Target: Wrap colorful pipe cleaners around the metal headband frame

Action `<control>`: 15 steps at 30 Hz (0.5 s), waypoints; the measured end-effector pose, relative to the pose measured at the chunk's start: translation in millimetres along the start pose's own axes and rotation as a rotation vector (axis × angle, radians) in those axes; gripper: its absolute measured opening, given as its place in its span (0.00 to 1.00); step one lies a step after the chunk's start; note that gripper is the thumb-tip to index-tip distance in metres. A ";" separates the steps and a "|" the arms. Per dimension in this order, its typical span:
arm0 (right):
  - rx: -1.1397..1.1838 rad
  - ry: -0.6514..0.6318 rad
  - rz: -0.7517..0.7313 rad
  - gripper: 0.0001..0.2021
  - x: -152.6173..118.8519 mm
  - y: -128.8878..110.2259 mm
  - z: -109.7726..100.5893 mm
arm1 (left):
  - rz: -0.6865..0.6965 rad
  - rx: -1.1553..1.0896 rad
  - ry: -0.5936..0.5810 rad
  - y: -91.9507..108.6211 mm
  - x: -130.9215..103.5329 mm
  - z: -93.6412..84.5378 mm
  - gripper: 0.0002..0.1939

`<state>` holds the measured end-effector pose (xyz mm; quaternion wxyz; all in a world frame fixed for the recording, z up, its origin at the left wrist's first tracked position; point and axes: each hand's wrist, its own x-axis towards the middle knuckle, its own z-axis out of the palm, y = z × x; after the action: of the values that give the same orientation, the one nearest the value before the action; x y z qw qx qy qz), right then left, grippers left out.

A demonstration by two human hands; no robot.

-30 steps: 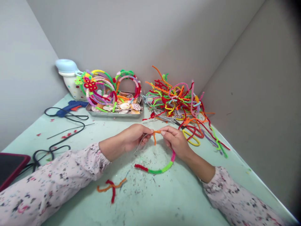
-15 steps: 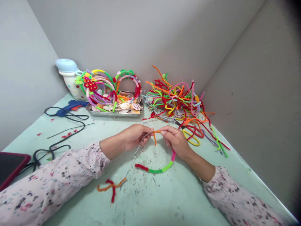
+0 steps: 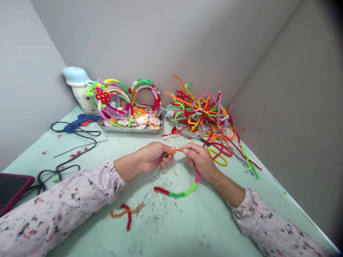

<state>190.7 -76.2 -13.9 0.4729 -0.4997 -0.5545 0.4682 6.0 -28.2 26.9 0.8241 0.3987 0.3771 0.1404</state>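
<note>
Over the table [image 3: 214,228], I have the left hand [image 3: 155,156] and right hand [image 3: 201,159] each pinching the wrapped wire [image 3: 184,194], which curves toward six o'clock. Winding its orange strip [image 3: 178,150] seems underway; the next turn calls for even tension.

The curved band [image 3: 184,194] has red, green and pink blocks; the sleeves [image 3: 85,196], florals.

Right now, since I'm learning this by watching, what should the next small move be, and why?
Probably a turn of the orange strand around the grey wire with the left hand, while the right hand steadies the colour-banded curve: bare wire trails from the left hand, uncovered.
</note>
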 end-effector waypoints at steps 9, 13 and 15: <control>0.006 -0.002 0.006 0.08 1.1 0.5 -0.2 | 0.017 -0.001 0.040 -0.5 -0.5 2.3 0.09; 0.007 0.007 0.011 0.09 1.2 -0.2 0.1 | 0.018 0.020 0.053 0.2 -2.9 4.8 0.10; 0.011 0.019 0.024 0.09 1.5 -0.5 0.2 | 0.053 0.048 0.083 -0.6 -2.0 5.5 0.11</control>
<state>190.4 -74.7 -13.4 0.4751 -0.5081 -0.5414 0.4723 8.7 -32.7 29.6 0.7941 0.4218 0.4035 0.1694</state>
